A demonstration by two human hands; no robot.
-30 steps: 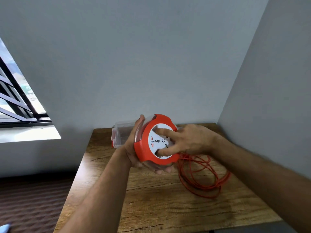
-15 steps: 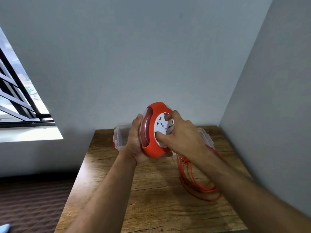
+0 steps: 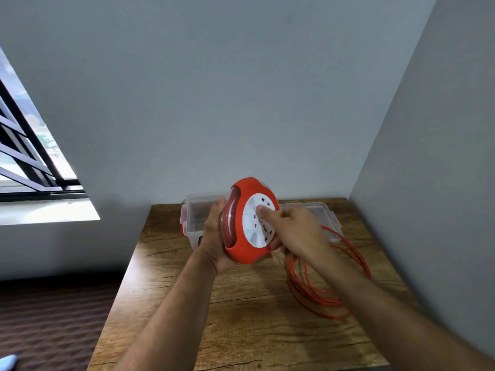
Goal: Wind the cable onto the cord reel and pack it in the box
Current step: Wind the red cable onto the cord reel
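Note:
I hold a round orange cord reel (image 3: 242, 253) with a white socket face upright above the wooden table (image 3: 241, 330). My left hand (image 3: 214, 236) grips its back and clear side. My right hand (image 3: 292, 231) presses fingers on the white face, one fingertip near the top of the disc. Some orange cable shows wound inside the clear rim. The loose orange cable (image 3: 321, 287) lies in loops on the table to the right, running up to the reel. A clear plastic box (image 3: 195, 218) stands behind the reel at the table's back.
The box's clear lid (image 3: 324, 218) lies flat at the back right, partly under the cable. Grey walls close the table in behind and on the right. A window (image 3: 24, 162) is at the left, with dark floor below.
The reel has stayed raised in my left hand. My right hand's fingers have shifted round the white face, and the loose cable loops have moved slightly on the table.

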